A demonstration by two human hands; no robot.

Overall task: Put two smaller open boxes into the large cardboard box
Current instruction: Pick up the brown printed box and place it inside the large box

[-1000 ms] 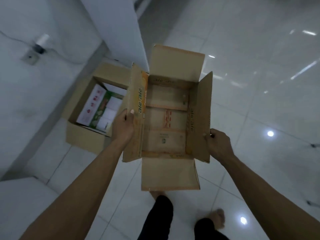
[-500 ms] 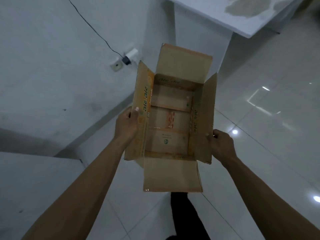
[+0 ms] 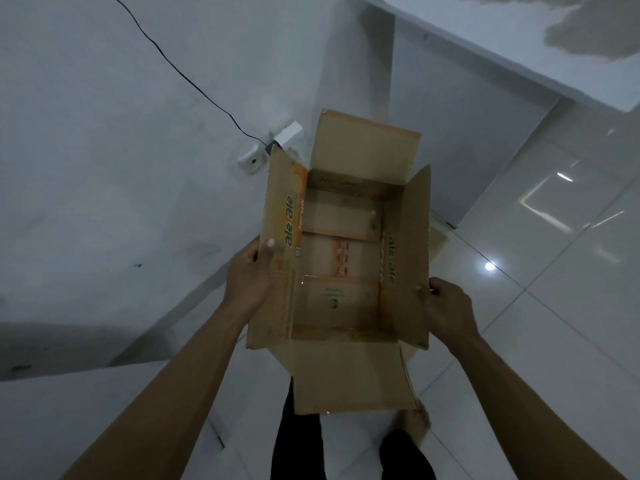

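I hold an empty open cardboard box (image 3: 341, 258) printed "ale-ale" in the air in front of me, all its flaps standing out. My left hand (image 3: 249, 278) grips its left side flap, thumb on the printed face. My right hand (image 3: 446, 313) grips the edge of the right side flap. A thin strip of tan cardboard (image 3: 439, 239) shows on the floor just past the held box's right flap; I cannot tell whether it is the large cardboard box, as the held box hides the rest.
A white wall fills the left, with a socket and white plug (image 3: 287, 135) and a black cable (image 3: 180, 71). A white table panel (image 3: 467, 140) stands behind the box. Glossy floor tiles (image 3: 554, 271) lie to the right. My legs (image 3: 301, 441) are below.
The view has swung from the floor by the wall toward the wall and table. The open large box with packets, seen at left one second ago, is out of sight. Both hands keep their hold.
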